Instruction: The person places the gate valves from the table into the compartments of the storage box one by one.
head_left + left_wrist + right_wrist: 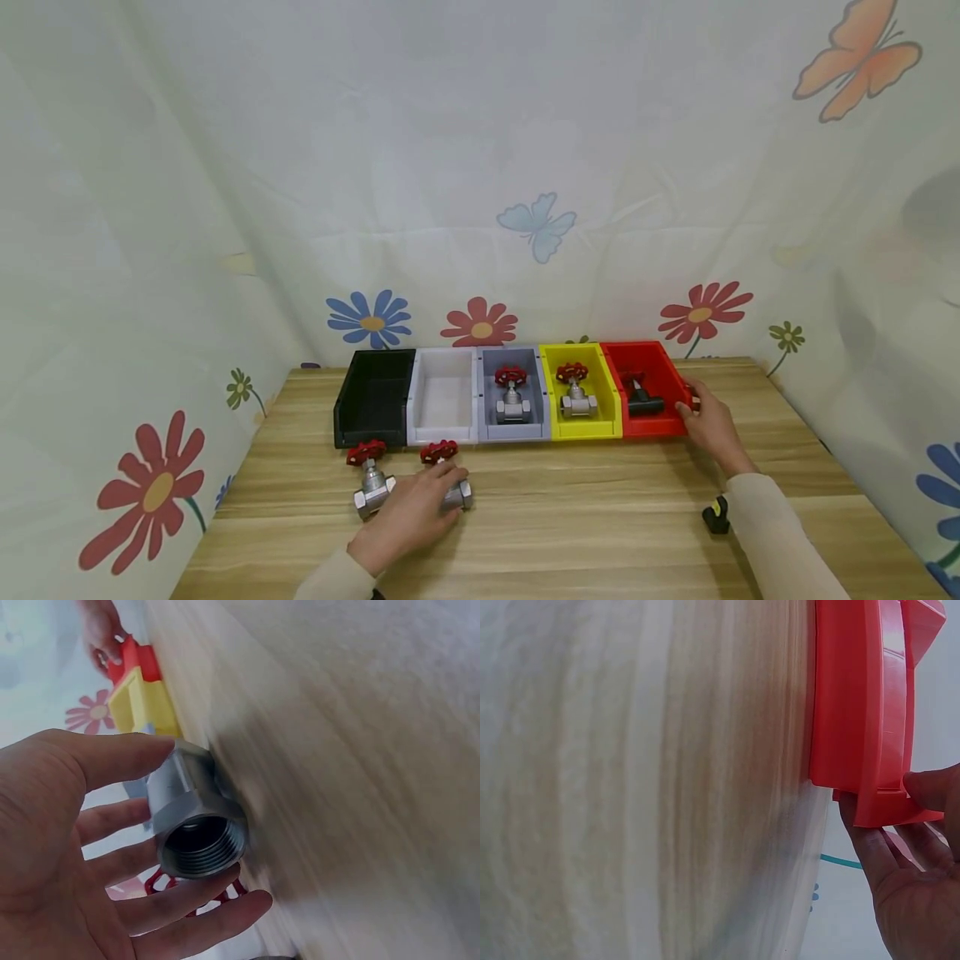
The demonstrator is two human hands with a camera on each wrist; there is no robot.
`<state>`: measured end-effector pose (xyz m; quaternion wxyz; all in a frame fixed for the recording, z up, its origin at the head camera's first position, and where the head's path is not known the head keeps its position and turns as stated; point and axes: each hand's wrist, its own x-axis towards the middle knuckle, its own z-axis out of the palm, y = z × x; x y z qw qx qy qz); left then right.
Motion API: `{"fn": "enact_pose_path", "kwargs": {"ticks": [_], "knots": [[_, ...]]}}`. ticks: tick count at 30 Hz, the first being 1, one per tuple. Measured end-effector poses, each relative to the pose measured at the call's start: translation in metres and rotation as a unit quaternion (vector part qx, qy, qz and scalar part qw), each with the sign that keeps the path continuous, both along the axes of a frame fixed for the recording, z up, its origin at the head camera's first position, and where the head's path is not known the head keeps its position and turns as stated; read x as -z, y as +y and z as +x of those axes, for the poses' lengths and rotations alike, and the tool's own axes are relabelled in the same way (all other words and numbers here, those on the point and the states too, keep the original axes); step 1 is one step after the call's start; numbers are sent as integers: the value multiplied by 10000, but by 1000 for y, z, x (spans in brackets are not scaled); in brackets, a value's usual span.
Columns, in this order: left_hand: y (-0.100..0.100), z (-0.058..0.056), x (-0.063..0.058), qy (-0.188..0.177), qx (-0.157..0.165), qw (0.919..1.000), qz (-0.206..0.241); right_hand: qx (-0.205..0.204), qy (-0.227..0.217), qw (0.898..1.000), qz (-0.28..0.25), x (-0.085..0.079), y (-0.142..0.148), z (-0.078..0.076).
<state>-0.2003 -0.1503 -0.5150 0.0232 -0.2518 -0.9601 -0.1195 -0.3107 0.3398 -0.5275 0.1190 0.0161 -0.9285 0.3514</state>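
At the front left, my left hand (417,510) holds a metal gate valve (456,497) with a red handwheel. In the left wrist view the thumb lies on the valve's hexagonal body (196,814), fingers around it, its threaded opening facing the camera. A second gate valve (372,492) stands just left of that hand, partly behind it. My right hand (712,423) grips the right side wall of the red bin (652,429); in the right wrist view the thumb is over the bin's rim (891,796), fingers outside. A black valve-like piece with a red handwheel (633,379) lies inside the red bin.
Black (372,437), white (442,435), grey (513,432) and yellow (587,428) bins adjoin the red one in a row. Grey and yellow each hold a gate valve. A small black object (716,517) lies beside the right sleeve. A flowered curtain (420,167) hangs behind the wooden table (585,517).
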Motion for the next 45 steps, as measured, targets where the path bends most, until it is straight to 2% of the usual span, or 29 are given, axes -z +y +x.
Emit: {"fn": "enact_pose_path", "kwargs": {"ticks": [11, 17, 27, 39, 45], "knots": [[6, -5, 7, 139, -19, 9997, -185, 8, 9, 10000, -21, 1, -1, 0], [10, -5, 9, 326, -66, 9993, -172, 6, 11, 10000, -39, 0, -1, 1], [13, -6, 11, 420, -181, 9987, -225, -11, 99, 9999, 16, 0, 0, 3], [13, -2, 7, 223, -154, 9993, -241, -8, 23, 10000, -40, 1, -1, 3], [14, 2, -4, 212, -128, 9994, -234, 0, 53, 10000, -35, 2, 0, 3]]}}
